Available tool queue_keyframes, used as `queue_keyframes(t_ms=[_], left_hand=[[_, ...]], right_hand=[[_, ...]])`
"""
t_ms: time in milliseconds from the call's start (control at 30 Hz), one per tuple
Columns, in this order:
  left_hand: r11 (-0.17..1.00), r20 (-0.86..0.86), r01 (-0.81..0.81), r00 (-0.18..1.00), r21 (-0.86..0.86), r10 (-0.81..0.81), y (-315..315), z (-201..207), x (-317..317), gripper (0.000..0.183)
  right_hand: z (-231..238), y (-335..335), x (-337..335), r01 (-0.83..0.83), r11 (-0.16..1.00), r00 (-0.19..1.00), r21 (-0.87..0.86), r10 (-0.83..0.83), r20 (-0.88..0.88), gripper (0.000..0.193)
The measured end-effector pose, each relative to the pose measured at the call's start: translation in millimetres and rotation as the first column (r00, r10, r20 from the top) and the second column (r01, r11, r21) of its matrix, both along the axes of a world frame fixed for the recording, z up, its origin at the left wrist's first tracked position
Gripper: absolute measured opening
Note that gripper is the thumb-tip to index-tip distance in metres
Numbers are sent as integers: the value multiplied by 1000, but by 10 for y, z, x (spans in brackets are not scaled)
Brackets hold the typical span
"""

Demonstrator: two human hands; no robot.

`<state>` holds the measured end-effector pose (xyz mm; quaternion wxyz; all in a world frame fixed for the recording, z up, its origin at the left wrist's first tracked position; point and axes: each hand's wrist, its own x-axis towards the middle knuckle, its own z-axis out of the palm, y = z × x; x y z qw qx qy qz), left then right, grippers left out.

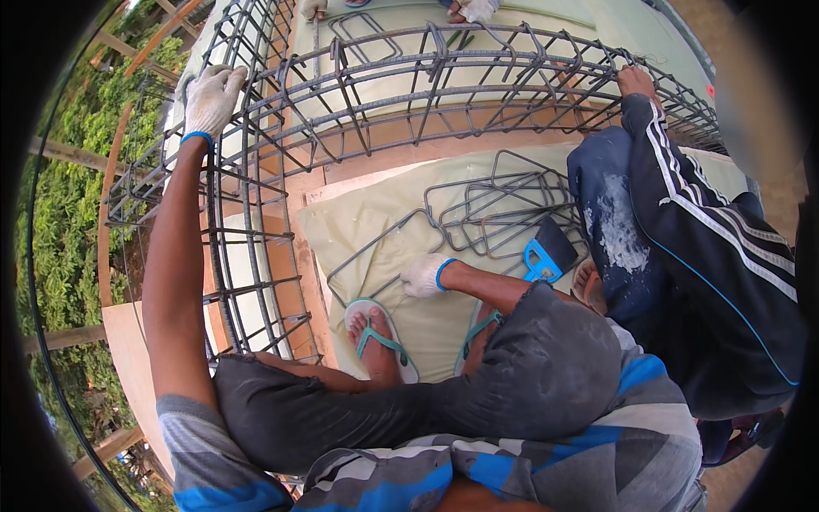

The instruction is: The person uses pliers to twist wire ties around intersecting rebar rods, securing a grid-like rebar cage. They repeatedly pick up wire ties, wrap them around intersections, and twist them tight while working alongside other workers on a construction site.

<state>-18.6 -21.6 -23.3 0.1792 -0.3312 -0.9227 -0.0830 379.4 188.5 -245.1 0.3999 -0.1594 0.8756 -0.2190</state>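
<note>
My left hand (213, 98), in a white knit glove with a blue cuff, is closed over the upper bars of a long rebar cage (243, 179) on my left. Low over the cloth in front of me, my gloved right hand (424, 276) is closed at one side of a bent steel stirrup (375, 245); its fingertips are hidden. Several more stirrups (503, 205) lie in a tangled pile beyond it. A second rebar cage (409, 85) crosses ahead and meets the left one at a corner.
Close on my right a co-worker in a dark striped jacket (682, 196) rests a hand (636, 81) on the crossing cage. Gloved hands (473, 10) show beyond it. A blue-black tool (546, 252) lies by my sandalled feet (381, 341). Past the left cage are trees (72, 213).
</note>
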Motion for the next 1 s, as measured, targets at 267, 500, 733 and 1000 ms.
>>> queue_keyframes(t_ms=[267, 500, 733, 1000], left_hand=[[1000, 11, 22, 1000, -2, -22, 110, -1, -30, 51], [1000, 73, -4, 997, 4, 4, -39, -67, -161, 43], [999, 9, -26, 1000, -28, 26, 55, -28, -54, 42], [999, -10, -6, 1000, -37, 6, 35, -15, -65, 43]], right_hand=[[-15, 23, -31, -17, 1000, 999, -20, 17, 26, 42], [-513, 35, -43, -14, 992, 996, -123, 4, -85, 41], [-292, 46, -12, 41, 999, 998, -32, -43, -42, 41], [-301, -35, 1, 29, 999, 999, -39, -31, -36, 41]])
